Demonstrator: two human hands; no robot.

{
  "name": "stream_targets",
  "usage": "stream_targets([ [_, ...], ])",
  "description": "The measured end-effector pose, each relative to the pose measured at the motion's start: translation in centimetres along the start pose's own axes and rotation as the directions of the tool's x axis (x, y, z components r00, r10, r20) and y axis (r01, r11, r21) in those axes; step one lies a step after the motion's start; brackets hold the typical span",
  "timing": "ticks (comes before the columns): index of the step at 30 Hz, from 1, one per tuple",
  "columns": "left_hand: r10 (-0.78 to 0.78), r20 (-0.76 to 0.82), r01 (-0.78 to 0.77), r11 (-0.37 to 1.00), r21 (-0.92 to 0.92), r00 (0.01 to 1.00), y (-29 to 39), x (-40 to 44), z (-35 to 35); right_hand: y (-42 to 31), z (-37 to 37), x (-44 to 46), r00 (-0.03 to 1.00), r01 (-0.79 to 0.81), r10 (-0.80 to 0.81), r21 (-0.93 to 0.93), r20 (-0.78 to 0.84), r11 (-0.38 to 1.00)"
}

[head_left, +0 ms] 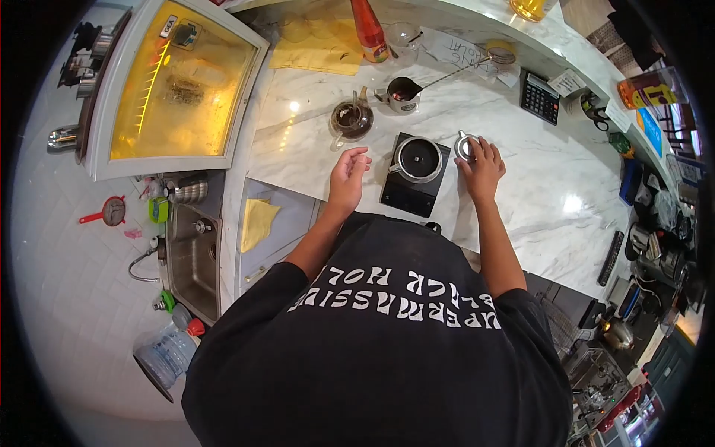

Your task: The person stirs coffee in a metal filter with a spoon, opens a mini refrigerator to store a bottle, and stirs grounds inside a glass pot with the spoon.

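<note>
My left hand (348, 181) hovers near the counter's front edge, left of the black scale, its fingers loosely bent and nothing in them. On the scale (408, 195) stands a round pot (418, 160) with a light rim, a side handle and a dark inside. To its right, my right hand (484, 170) has thumb and fingers around a small round metal lid-like piece (465, 149), partly hidden by the fingers. Behind the scale are a glass server (351, 121) with dark liquid and a metal pitcher (404, 104) with a dark scoop in it.
A red bottle (369, 33), a glass cup (404, 39) and a yellow cloth (316, 54) lie along the back of the marble counter (551, 238). A calculator (540, 98) sits at the right rear, a remote (611, 258) at the right edge. A sink (195, 257) is at left.
</note>
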State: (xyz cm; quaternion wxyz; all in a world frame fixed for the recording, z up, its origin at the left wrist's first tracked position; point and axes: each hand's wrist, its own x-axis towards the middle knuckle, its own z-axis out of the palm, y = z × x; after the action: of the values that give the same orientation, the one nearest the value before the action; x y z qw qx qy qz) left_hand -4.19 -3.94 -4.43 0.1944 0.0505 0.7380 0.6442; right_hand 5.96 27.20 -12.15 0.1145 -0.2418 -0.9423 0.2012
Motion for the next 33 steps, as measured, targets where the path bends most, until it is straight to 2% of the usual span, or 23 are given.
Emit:
stream_targets([
  [5, 0.012, -0.024, -0.012, 1.000, 0.017, 1.000, 1.5, 1.8, 0.9, 0.1, 0.5, 0.0, 1.000, 0.023, -0.023, 0.029, -0.005, 0.999],
  [8, 0.032, -0.019, -0.032, 0.999, 0.009, 0.999, 1.1, 2.7, 1.2, -0.1, -0.6, 1.4, 0.999, -0.035, 0.033, 0.125, 0.015, 0.992],
  [11, 0.043, -0.019, -0.043, 0.999, -0.010, 0.999, 0.8, 2.6, 1.3, -1.7, -1.4, 5.8, 0.990, -0.095, 0.133, 0.494, -0.042, 0.864],
  [14, 0.008, 0.000, -0.008, 1.000, -0.014, 1.000, 1.3, 1.8, 1.5, -6.8, -4.0, 10.7, 0.996, -0.091, 0.071, 0.631, 0.057, 0.770],
  [17, 0.018, 0.034, -0.018, 1.000, 0.008, 0.999, 1.6, 1.1, 1.4, -10.3, -4.3, 14.8, 0.982, -0.176, 0.087, 0.665, 0.166, 0.726],
  [20, 0.024, 0.081, -0.028, 0.999, 0.043, 0.996, 2.1, 0.3, 1.1, -10.8, -3.2, 16.9, 0.977, -0.172, 0.040, 0.656, 0.211, 0.735],
  [26, 0.036, 0.104, -0.046, 0.994, 0.100, 0.994, 3.5, -1.2, 1.0, -12.6, -7.2, 14.0, 0.982, 0.149, -0.191, 0.595, 0.008, 0.790],
  [30, 0.049, 0.149, -0.070, 0.988, 0.140, 0.988, 4.5, -1.6, 1.1, -12.4, -11.9, 10.7, 0.979, 0.201, -0.150, 0.564, -0.137, 0.801],
  [32, 0.059, 0.166, -0.085, 0.984, 0.156, 0.984, 4.7, -1.5, 1.2, -11.3, -13.3, 9.2, 0.989, 0.113, -0.022, 0.659, -0.145, 0.743],
  [33, 0.061, 0.172, -0.090, 0.982, 0.166, 0.983, 4.6, -1.6, 1.2, -10.8, -14.4, 8.4, 0.985, 0.117, 0.003, 0.674, -0.173, 0.729],
])
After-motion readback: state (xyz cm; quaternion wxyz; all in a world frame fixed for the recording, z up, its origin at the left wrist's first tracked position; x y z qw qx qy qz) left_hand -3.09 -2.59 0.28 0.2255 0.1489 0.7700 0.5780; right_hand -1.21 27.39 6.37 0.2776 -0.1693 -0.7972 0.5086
